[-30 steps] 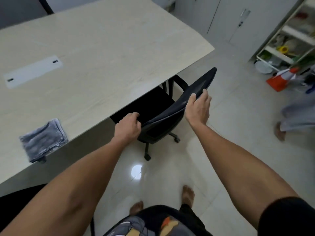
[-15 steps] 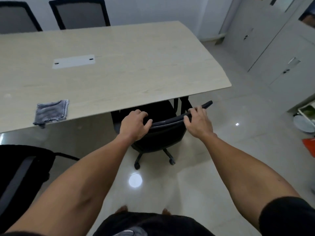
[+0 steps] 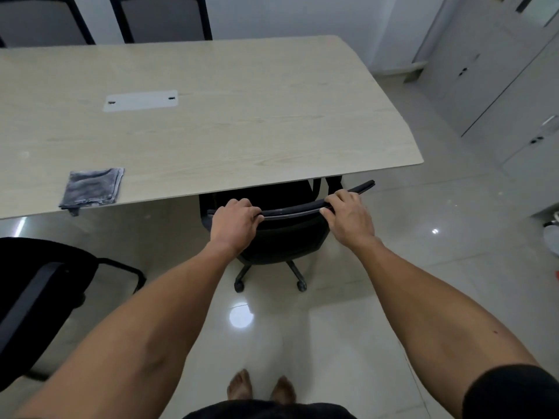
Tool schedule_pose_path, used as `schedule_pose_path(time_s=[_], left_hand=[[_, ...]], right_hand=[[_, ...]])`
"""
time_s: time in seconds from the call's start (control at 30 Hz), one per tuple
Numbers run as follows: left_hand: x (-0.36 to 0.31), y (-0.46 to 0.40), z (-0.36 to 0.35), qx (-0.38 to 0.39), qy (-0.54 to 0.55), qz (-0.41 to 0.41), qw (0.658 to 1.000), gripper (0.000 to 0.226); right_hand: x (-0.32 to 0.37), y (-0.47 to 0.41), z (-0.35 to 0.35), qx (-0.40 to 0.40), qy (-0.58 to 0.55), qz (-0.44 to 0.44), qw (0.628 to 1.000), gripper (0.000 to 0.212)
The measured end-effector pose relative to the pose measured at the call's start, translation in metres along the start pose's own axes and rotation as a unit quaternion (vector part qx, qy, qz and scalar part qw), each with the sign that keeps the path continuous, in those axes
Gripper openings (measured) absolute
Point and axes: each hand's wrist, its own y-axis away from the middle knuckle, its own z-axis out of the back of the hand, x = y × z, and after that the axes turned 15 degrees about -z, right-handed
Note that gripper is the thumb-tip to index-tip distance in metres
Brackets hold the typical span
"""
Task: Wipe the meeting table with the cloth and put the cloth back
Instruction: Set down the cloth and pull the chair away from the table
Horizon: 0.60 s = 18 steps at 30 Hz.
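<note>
A folded grey cloth [image 3: 92,187] lies on the light wood meeting table [image 3: 230,122], at its near edge to my left, one corner hanging over. Both my hands grip the top of the backrest of a black office chair [image 3: 287,237] whose seat is tucked under the table's near edge. My left hand [image 3: 234,222] holds the left part of the backrest, my right hand [image 3: 348,216] the right part. The cloth is well to the left of both hands.
A second black chair [image 3: 39,297] stands at my left, close to the table. Two more chair backs [image 3: 163,19] stand behind the far edge. A white cable cover [image 3: 140,101] is set in the tabletop. Grey cabinets [image 3: 499,86] line the right wall. My bare feet [image 3: 260,388] are on glossy tile.
The chair has turned square to the table and slid in under its edge, both hands staying on the backrest. My view has swung to face the table straight on.
</note>
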Motion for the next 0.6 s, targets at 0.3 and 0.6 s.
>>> schedule_pose_path(time_s=[0.3,0.6], left_hand=[[0.025,-0.045,0.003,0.012,0.057,0.078,0.995,0.032],[0.055,-0.073,0.002,0.017,0.07,0.095,0.993,0.03]], right_hand=[[0.031,-0.051,-0.004,0.04,-0.017,-0.043,0.998,0.033],[0.048,-0.087,-0.008,0.059,-0.03,-0.062,0.996,0.03]])
